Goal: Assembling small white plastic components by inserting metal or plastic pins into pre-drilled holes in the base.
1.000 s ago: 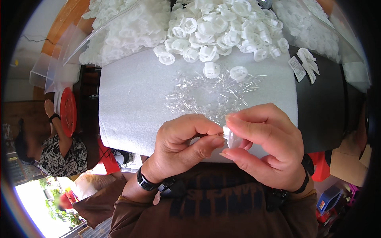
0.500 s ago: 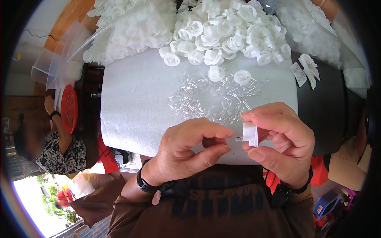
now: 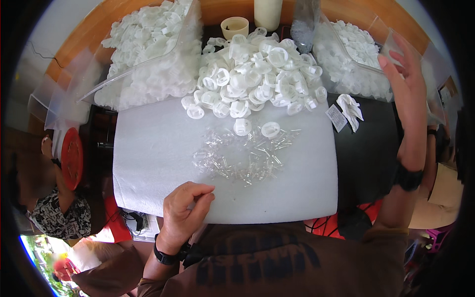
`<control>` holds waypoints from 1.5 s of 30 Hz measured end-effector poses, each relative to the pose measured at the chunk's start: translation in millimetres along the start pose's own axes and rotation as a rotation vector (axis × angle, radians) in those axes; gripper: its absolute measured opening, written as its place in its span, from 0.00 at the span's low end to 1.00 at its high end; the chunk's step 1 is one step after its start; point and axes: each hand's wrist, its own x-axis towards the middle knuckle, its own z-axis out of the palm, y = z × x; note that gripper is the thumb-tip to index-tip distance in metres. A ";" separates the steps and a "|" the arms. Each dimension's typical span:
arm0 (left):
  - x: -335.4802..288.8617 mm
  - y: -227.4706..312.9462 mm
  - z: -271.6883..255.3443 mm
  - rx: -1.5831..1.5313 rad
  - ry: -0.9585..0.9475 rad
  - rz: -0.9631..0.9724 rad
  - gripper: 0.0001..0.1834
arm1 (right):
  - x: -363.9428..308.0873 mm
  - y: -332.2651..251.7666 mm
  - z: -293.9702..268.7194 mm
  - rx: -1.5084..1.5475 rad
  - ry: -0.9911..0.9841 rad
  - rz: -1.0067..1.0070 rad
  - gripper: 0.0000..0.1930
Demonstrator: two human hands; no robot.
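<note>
My left hand (image 3: 185, 213) is at the near edge of a white foam sheet (image 3: 153, 148), thumb and fingers curled together, with nothing showing between them. Stretched out to the far right, my right hand (image 3: 408, 81) has its fingers spread beside a clear bin (image 3: 336, 72) of small white plastic parts; no part shows in it. Scattered mid-sheet lie many thin clear or shiny pins (image 3: 242, 158). Just beyond them are two round white plastic housings, a left one (image 3: 242, 126) and a right one (image 3: 270, 129). Behind these rises a heap of similar housings (image 3: 257, 74).
A larger clear bin (image 3: 141, 74) of white parts stands far left. Behind the heap are a cream cup (image 3: 234, 27), a cream cylinder (image 3: 267, 14) and a clear bag (image 3: 304, 29). Crumpled white tissue (image 3: 350, 111) lies right. Another person (image 3: 64, 208) sits left beside a red tray (image 3: 72, 158).
My right hand has swung from the near middle to the far right, and the white housing it held is no longer seen in it. My left fingertips have closed together. The view has shifted.
</note>
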 end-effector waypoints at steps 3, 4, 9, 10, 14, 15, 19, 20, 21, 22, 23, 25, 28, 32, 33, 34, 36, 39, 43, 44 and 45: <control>3.5 -6.8 0.7 0.205 0.138 0.142 0.06 | -38.2 -34.1 12.1 0.132 -0.163 -0.099 0.17; 5.6 -6.5 0.6 0.241 0.148 0.122 0.06 | -47.3 -41.9 13.3 0.143 -0.180 -0.096 0.17; 18.2 -4.4 4.5 0.368 0.136 0.205 0.07 | -89.6 -74.2 34.3 0.115 -0.359 -0.352 0.14; 18.5 -4.5 5.1 0.373 0.140 0.191 0.07 | -96.6 -78.5 40.2 0.162 -0.411 -0.334 0.15; 18.8 -7.7 6.8 0.370 0.130 0.224 0.06 | -110.7 -82.2 56.0 0.135 -0.566 -0.292 0.15; 18.5 -8.6 6.3 0.354 0.130 0.227 0.06 | -111.1 -84.0 60.3 0.174 -0.577 -0.311 0.15; 20.3 -9.3 1.5 0.364 0.180 0.164 0.06 | -105.4 -105.0 76.3 0.203 -0.592 -0.392 0.14; 21.7 -10.3 0.8 0.397 0.191 0.171 0.07 | -104.2 -104.6 80.1 0.204 -0.595 -0.393 0.14; 22.3 -11.2 0.1 0.429 0.202 0.178 0.07 | -103.8 -103.6 84.3 0.186 -0.642 -0.412 0.13; 22.2 -11.2 -0.5 0.427 0.203 0.174 0.07 | -103.8 -102.9 86.7 0.166 -0.688 -0.431 0.12; 22.1 -11.0 -1.9 0.446 0.186 0.198 0.08 | -103.4 -102.1 87.9 0.170 -0.693 -0.434 0.12; 20.8 -14.3 -4.4 0.463 0.170 0.216 0.08 | -102.0 -99.6 88.4 0.170 -0.720 -0.397 0.11; 18.2 -20.7 -7.4 0.371 0.186 0.197 0.08 | -102.7 -101.8 86.6 0.230 -0.660 -0.304 0.11; 19.0 -14.7 -13.0 0.421 0.121 0.185 0.08 | -99.6 -116.2 68.2 0.381 -0.701 -0.131 0.11; 19.7 -13.3 -13.0 0.434 0.061 0.207 0.07 | -104.5 -119.6 58.6 0.693 -0.754 0.223 0.12; 20.3 -13.4 -12.3 0.434 0.062 0.207 0.07 | -109.9 -121.9 51.5 0.998 -0.781 0.588 0.13; 21.6 -13.4 -9.6 0.479 0.060 0.244 0.07 | -122.4 -119.7 46.6 1.275 -0.840 0.721 0.16; 24.5 -15.0 -8.1 0.562 0.040 0.306 0.06 | -139.8 -136.2 45.6 1.548 -0.884 1.108 0.20; 26.4 -9.9 -5.8 0.607 0.021 0.304 0.04 | -160.1 -135.8 52.7 1.654 -0.952 1.230 0.20; 24.9 -9.6 -6.2 0.536 0.022 0.262 0.04 | -161.4 -136.8 52.1 1.657 -0.949 1.231 0.20; 23.3 -9.1 -6.3 0.464 0.023 0.221 0.04 | -162.4 -137.5 51.5 1.655 -0.968 1.262 0.20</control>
